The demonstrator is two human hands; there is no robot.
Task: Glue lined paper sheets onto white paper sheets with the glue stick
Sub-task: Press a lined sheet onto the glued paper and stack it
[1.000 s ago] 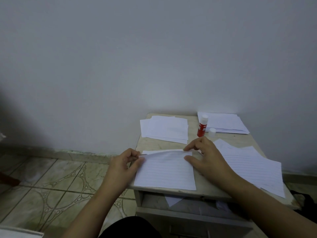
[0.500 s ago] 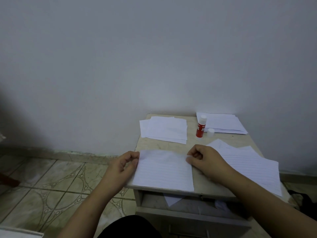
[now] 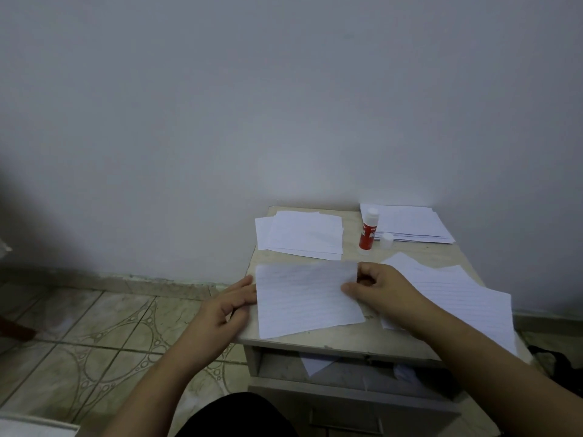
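An open drawer [image 3: 347,367] under the table [image 3: 353,257] top holds a white paper scrap; its right side is too dark to read. The lined sheet [image 3: 307,298] lies flat at the table's front, long axis left-right, slightly skewed. The right hand [image 3: 383,290] pinches its right edge; the left hand [image 3: 225,305] rests relaxed, fingertips seemingly touching its left edge. The uncapped glue stick [image 3: 368,230] stands upright behind.

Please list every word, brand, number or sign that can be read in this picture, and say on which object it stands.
Glue stick: white lettering on the red label, too small and blurred to read.
Lined sheet between the hands: ruled lines only, no writing visible.
The other paper stacks: no text visible.
Nothing is legible.
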